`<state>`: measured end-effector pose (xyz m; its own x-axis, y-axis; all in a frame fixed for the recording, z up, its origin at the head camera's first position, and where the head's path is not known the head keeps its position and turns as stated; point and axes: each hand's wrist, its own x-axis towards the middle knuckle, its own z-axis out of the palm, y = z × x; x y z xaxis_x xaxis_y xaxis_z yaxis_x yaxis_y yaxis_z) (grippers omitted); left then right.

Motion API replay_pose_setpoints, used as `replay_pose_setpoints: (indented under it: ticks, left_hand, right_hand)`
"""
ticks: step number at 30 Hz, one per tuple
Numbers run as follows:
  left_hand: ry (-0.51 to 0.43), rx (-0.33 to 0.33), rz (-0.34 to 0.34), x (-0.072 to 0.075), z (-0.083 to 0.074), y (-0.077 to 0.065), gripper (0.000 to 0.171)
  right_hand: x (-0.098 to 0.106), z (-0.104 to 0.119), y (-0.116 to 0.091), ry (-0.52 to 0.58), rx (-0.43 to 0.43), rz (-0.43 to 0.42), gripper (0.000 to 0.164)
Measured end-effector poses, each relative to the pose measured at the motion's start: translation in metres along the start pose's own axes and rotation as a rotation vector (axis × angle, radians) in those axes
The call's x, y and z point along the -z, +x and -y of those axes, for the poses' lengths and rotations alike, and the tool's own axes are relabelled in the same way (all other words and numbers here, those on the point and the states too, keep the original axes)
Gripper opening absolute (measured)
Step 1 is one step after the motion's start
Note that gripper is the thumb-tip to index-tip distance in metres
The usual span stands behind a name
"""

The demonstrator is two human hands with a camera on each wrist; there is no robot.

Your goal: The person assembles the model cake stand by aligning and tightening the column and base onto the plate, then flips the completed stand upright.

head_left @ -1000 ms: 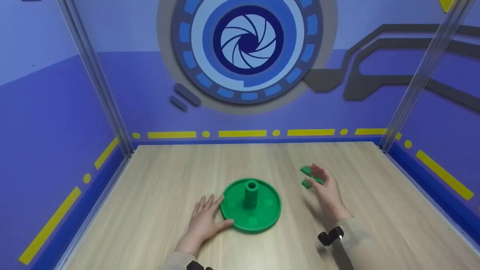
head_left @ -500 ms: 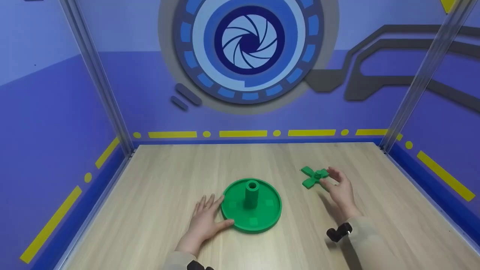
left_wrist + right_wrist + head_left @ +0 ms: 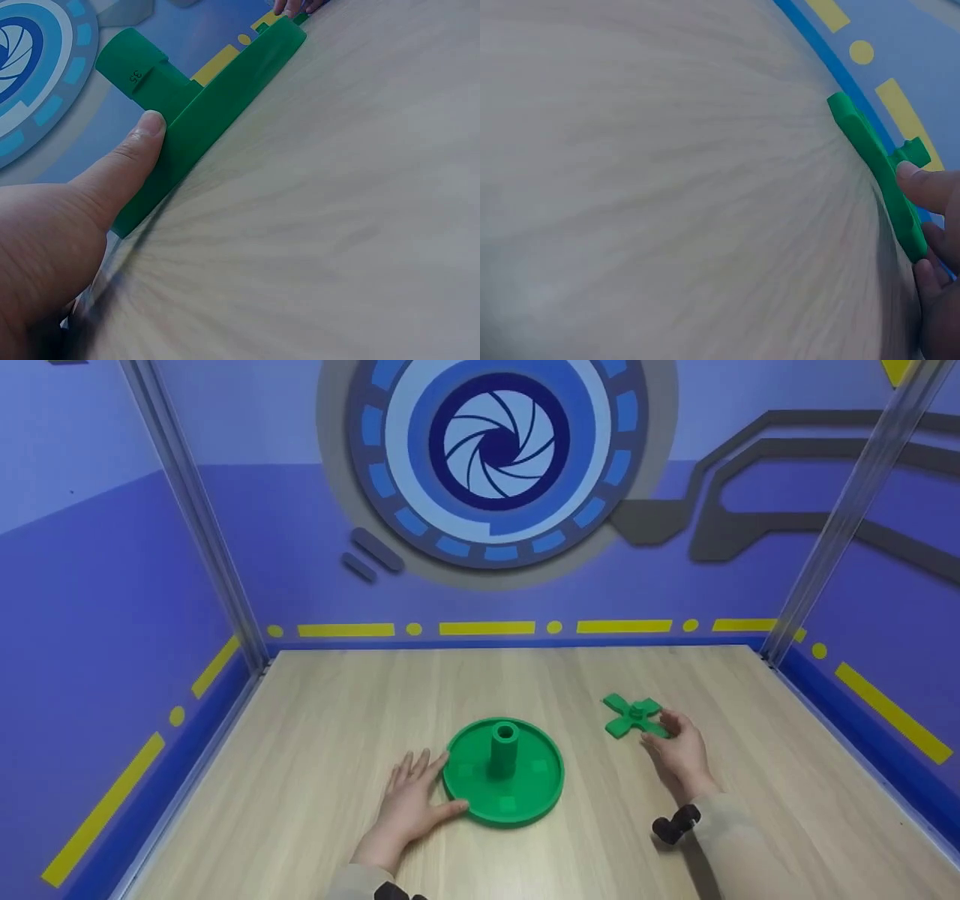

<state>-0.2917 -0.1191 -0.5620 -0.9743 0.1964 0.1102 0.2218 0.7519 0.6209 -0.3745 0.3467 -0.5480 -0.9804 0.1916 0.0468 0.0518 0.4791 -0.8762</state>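
Green cross-shaped piece (image 3: 622, 725), four-armed, is on the worktop (image 3: 337, 705) to the right of the round green dish (image 3: 531, 796) and a little beyond it, well apart from its rim. A short knob (image 3: 637, 709) stands up from the centre of the cross. The right hand (image 3: 681, 750) is on the side of the cross farther from the dish, its thumb and fingers bent in close around the end of the near right arm, with the thumb on the side towards the person. Seen almost edge-on and partly behind the thumb in the right wrist view, the cross may or may not touch the worktop with all four arms; I cannot tell.

At the left side of the dish rests the left hand (image 3: 412, 808), its fingers relaxed and spread wide, gripping nothing: the thumb touches the near left part of the rim and the forefinger reaches the rim farther back. From the middle of the dish rises an upright hollow post (image 3: 504, 757), marked "35" on its side. Around the foot of the post are three paler square patches (image 3: 508, 804): to its left, to its right and on the near side.

Behind the dish, past the far edge of the worktop, stands a blue wall (image 3: 285, 540) with a large round emblem (image 3: 497, 442) and a row of yellow dashes (image 3: 487, 628) along its foot. Nearer the person than the dish, a black wrist device (image 3: 675, 826) sits at the right sleeve (image 3: 727, 836).
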Motion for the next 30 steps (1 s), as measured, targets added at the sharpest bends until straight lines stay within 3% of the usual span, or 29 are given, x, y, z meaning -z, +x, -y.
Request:
replay_pose_setpoints:
  ticks: [8, 12, 21, 30]
  left_hand:
    - [0.006, -0.001, 0.003, 0.0, 0.001, 0.0, 0.098]
    - [0.003, 0.0, 0.005, 0.0, 0.0, 0.0, 0.098]
    - [0.005, -0.004, 0.001, 0.0, -0.001, -0.001, 0.097]
    - [0.011, -0.013, -0.001, -0.001, 0.001, 0.0, 0.098]
  right_hand:
    - [0.0, -0.002, 0.004, -0.183, 0.045, 0.003, 0.059]
    - [-0.002, -0.002, 0.004, -0.219, 0.058, 0.0, 0.052]
    - [-0.002, -0.003, 0.0, -0.21, 0.061, 0.012, 0.047]
    - [0.003, 0.007, -0.007, -0.18, 0.125, 0.014, 0.045]
